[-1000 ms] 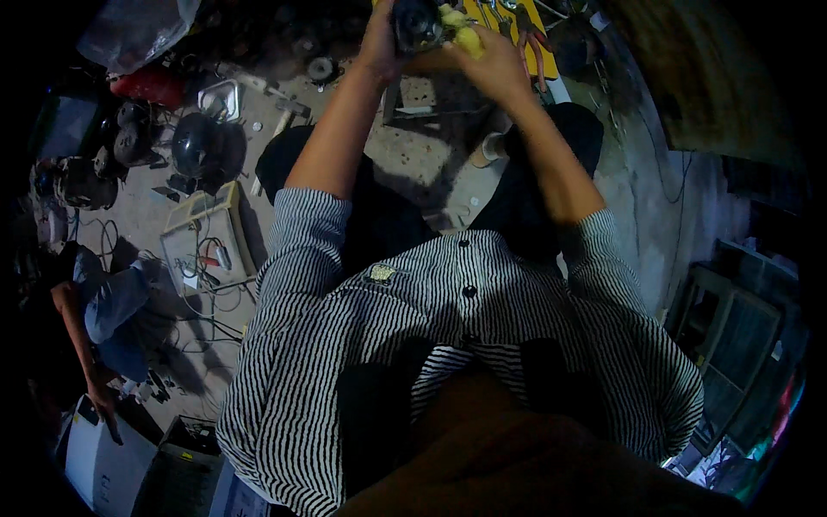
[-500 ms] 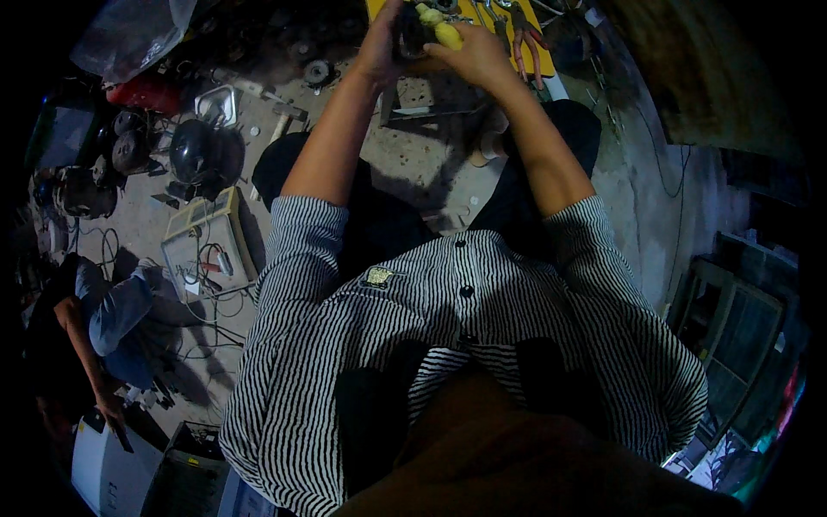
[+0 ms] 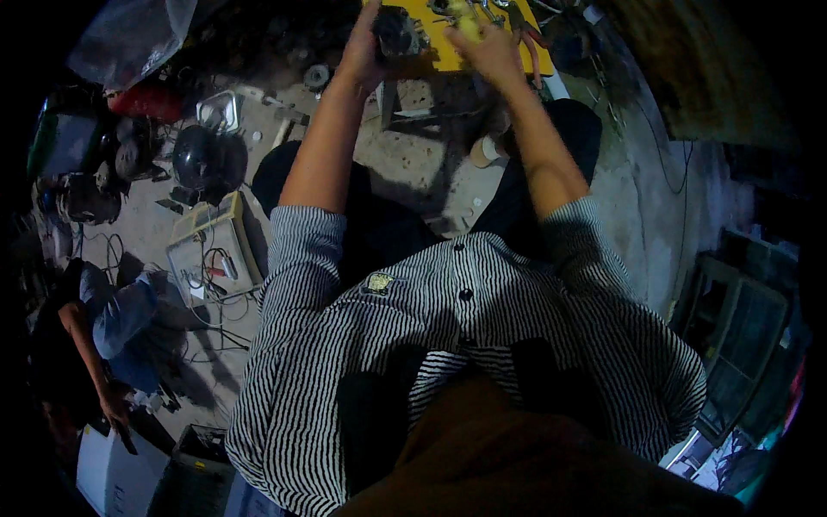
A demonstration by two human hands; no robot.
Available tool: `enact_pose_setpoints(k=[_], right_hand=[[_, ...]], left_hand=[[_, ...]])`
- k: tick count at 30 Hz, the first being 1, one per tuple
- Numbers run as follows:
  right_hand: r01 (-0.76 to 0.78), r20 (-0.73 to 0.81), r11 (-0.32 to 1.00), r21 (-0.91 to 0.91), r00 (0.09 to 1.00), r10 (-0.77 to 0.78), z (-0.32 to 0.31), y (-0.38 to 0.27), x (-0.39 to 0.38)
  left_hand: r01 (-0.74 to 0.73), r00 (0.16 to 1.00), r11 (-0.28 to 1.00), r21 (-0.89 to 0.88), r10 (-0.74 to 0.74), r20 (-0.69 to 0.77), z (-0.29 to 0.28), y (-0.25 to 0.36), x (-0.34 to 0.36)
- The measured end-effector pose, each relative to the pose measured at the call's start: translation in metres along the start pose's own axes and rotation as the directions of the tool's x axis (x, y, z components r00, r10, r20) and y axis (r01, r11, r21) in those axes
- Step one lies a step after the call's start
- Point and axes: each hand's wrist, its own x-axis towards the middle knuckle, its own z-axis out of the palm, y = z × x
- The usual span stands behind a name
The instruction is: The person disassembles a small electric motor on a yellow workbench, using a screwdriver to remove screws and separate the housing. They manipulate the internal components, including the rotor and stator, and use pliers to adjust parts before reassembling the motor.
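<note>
Two bare forearms reach from rolled striped sleeves to a yellow flat-topped work stand at the far edge, set low so parts rest within reach. On its left side the left hand wraps closed around a dark, blocky metal motor-like part, steadying it upright. Just right, the right hand curls shut on a small pale yellowish tool handle, its tip hidden. Red-handled pliers lie beside it.

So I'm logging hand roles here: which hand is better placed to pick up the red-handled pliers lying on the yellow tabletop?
Probably the right hand: it is beside the red-handled pliers on the yellow tabletop, while the left hand grips the dark metal part.
</note>
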Motion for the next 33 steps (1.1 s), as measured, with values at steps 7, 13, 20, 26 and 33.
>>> enact_pose_setpoints(k=[7, 13, 20, 26, 33], right_hand=[[-0.02, -0.031, 0.966, -0.257, 0.999, 0.012, 0.003, 0.072, 0.049], [0.009, -0.097, 0.904, -0.427, 0.994, -0.056, 0.009, 0.127, 0.088], [-0.166, -0.039, 0.974, -0.152, 0.986, 0.161, -0.019, 0.129, 0.077], [0.054, -0.176, 0.998, 0.02, 0.983, -0.05, -0.036, 0.054, 0.007], [0.281, 0.06, 0.956, 0.087, 0.956, -0.287, -0.089, -0.029, -0.063]], left_hand=[[0.027, 0.999, 0.97, -0.241, -0.017, 0.046, -0.019, 0.001, 0.015], [0.057, 0.996, 0.969, -0.241, -0.039, 0.079, -0.012, 0.001, 0.016], [0.069, 0.987, 0.94, -0.335, -0.016, 0.159, -0.017, -0.007, 0.022], [0.183, 0.972, 0.871, -0.457, -0.092, 0.214, -0.021, -0.004, 0.018], [0.155, 0.96, 0.889, -0.43, -0.034, 0.276, -0.014, 0.015, 0.003]])
